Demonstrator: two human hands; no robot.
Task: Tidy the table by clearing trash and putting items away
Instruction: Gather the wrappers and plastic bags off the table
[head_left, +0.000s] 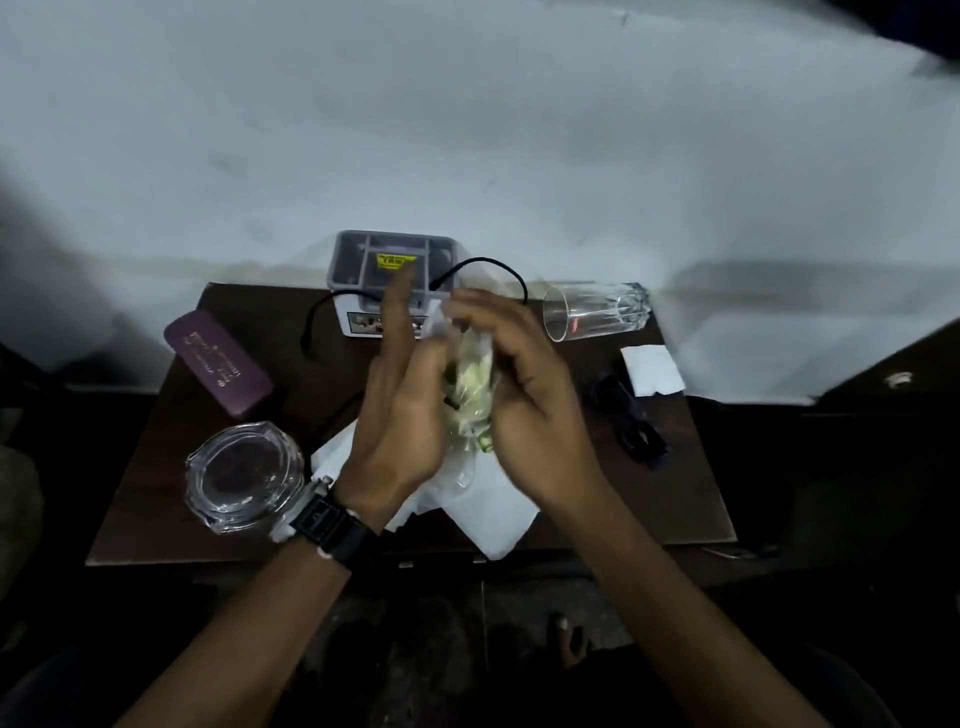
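Right now your hands meet above the middle of the dark surface (156, 519): your left hand (400, 415) and right hand (524, 410) press a crumpled clear wrapper (467, 384) with pale green scraps between them, fingers partly open around it. Below them lies white paper (493, 519). A glass ashtray (244, 475) sits to the left, a purple case (218, 364) behind it, a tumbler (595, 312) lying on its side at right.

Left hand (400, 415) and right hand (524, 395) press a crumpled wrapper (470, 384) between them.
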